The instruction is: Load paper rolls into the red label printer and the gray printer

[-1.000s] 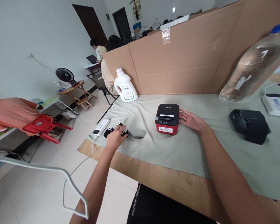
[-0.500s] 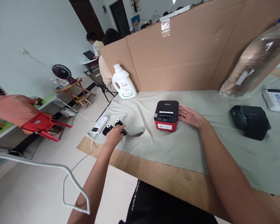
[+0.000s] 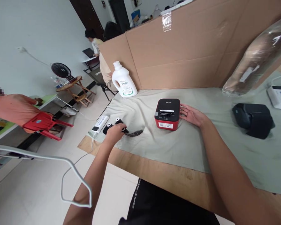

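Note:
My left hand (image 3: pixel 115 132) is closed around a small black roll (image 3: pixel 125 130) at the left part of the table. A dark, shiny strip (image 3: pixel 136 133) trails from that roll onto the cloth. Two more black rolls with white cores, one upper (image 3: pixel 119 120) and one left (image 3: pixel 107 128), lie against the hand. Toward the middle sits a red and black label printer (image 3: pixel 167 114), with its lid down. Its right side is touched by the outstretched fingers of my right hand (image 3: pixel 192 115); some fingertips are hidden behind it.
A white power strip (image 3: pixel 100 123) lies left of the rolls. Behind stand a white jug (image 3: pixel 124 80) and a cardboard screen (image 3: pixel 178 53). To the right are a black device (image 3: pixel 254 120) and a large plastic bottle (image 3: pixel 253 59). A white cable (image 3: pixel 76 168) hangs at front left.
The left index finger, stretched out before, has curled down and the hand has closed on the roll. My right hand stays at the printer. The view has shifted slightly.

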The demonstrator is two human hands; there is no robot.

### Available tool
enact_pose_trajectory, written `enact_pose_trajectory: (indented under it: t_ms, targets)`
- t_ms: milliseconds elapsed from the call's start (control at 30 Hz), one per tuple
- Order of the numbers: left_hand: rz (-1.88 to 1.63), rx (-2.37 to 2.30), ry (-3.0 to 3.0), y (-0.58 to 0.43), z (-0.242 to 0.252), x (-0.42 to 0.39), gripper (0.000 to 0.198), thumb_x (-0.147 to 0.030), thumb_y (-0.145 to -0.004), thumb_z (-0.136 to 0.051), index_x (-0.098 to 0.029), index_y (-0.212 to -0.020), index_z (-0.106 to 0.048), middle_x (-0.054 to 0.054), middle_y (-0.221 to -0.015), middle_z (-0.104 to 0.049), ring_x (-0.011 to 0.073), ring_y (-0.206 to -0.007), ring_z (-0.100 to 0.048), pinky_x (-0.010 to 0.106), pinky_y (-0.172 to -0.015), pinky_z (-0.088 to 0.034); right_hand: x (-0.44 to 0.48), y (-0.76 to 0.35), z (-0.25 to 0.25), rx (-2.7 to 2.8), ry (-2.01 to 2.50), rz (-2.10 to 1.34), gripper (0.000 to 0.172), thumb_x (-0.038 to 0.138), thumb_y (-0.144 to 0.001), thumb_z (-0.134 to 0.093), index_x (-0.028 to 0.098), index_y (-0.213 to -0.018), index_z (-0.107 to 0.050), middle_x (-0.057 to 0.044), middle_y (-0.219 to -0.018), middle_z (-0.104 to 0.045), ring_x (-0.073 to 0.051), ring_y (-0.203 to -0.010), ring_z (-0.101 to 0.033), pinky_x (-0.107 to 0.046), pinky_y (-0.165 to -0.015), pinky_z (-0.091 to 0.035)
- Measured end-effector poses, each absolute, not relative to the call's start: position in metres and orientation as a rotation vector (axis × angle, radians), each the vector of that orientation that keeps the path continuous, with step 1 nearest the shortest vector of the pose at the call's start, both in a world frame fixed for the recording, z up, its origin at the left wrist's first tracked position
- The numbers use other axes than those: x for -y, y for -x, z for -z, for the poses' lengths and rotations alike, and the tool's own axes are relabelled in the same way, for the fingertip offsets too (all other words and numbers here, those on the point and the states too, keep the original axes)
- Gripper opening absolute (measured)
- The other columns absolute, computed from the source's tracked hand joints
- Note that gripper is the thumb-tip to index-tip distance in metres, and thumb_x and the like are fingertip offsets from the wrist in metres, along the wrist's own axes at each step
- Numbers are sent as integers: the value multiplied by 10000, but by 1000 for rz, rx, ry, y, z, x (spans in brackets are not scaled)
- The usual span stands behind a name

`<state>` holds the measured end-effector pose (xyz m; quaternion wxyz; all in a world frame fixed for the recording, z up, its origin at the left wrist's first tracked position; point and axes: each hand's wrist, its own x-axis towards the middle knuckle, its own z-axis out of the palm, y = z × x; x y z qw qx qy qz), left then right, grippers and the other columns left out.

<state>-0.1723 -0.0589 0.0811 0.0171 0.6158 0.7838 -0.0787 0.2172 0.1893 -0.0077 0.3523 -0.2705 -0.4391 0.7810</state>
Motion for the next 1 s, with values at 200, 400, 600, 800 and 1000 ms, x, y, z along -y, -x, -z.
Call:
enact_pose_trajectory:
  t_ms: [200, 400, 600, 800, 1000]
  targets:
    - [320, -2404, -1961, 178, -90, 60, 424, -77, -805, -560, -304, -1136, -696, 22, -1237, -705, 243, -1094, -673, 284, -728, -485, -191, -218, 10, 1112, 678, -2043, 214, 337, -946, -614, 325, -1151, -674, -6, -1334, -682, -181, -1139, -655, -392, -997, -585]
    - [291, -2351, -1995, 178, -87, 65, 566, 21, -792, -461, -324, -1173, -696, 24, -1256, -695, 225, -1213, -604, 283, -809, -511, -190, -218, 9, 1154, 691, -2010, 213, 363, -920, -643, 332, -1130, -668, -21, -1314, -695, -211, -1188, -647, -450, -1040, -564]
    - [152, -2675, -1797, 172, -100, 75, 620, -97, -902, -403, -326, -1466, -524, 65, -1388, -632, 254, -1232, -603, 313, -857, -522, -189, -217, 8, 1146, 700, -2017, 199, 343, -939, -614, 320, -1131, -663, -23, -1364, -662, -208, -1192, -640, -437, -1038, -564]
    - [268, -2764, -1424, 162, -98, 60, 464, -574, -934, -465, -268, -1166, -726, 143, -1081, -738, 374, -1043, -689, 449, -848, -523, -188, -217, 7, 1129, 684, -2032, 206, 339, -946, -611, 318, -1141, -673, -20, -1359, -666, -195, -1169, -642, -409, -1013, -572]
    - [293, -2753, -1455, 164, -87, 54, 403, -440, -869, -547, -278, -1205, -699, 145, -1089, -732, 364, -1044, -689, 419, -815, -530, -188, -216, 8, 1125, 679, -2018, 206, 353, -905, -666, 331, -1109, -685, -7, -1291, -701, -196, -1147, -653, -436, -1018, -578]
